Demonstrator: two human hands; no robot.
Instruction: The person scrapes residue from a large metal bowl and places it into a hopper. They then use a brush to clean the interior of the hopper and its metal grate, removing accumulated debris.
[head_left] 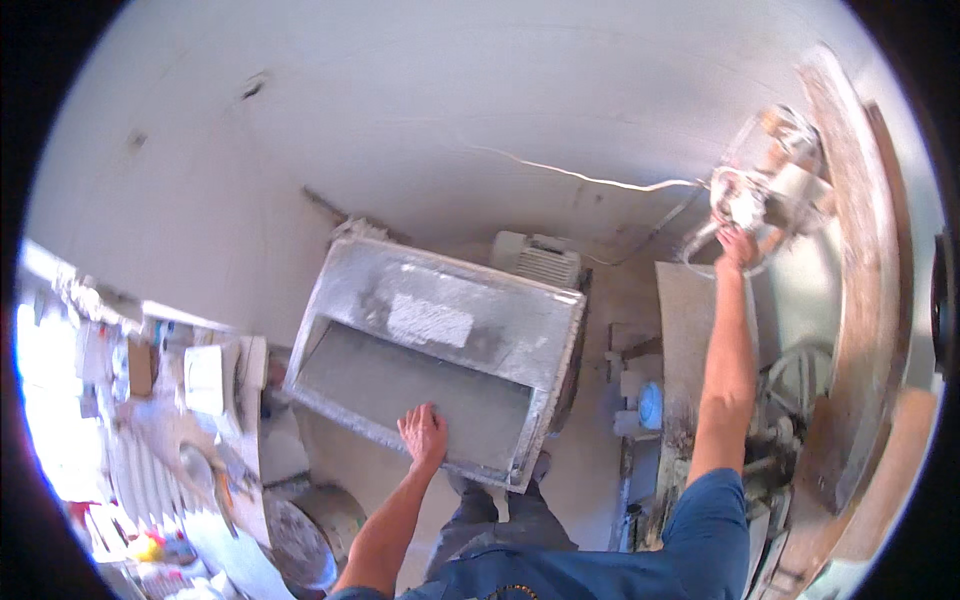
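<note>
While the right hand [738, 247] stretches forward, it perhaps touches whitish fittings [743, 203].

Torso [580, 572]: seen from above in a dark blue top; landmark for the positions below.
Left forearm [388, 530]: bare, angled forward from the torso's left side.
Left hand [425, 438]: ahead of the torso and left of its middle, back upward, fingers loosely spread and slightly bent.
Right arm [722, 400]: short-sleeved, nearly straight, extended far forward from the torso's right side.
Right hand [737, 247]: farthest from the torso, fingers pointing away; closure unclear.
Legs [500, 530]: below the torso, slightly apart, in dark trousers.
</note>
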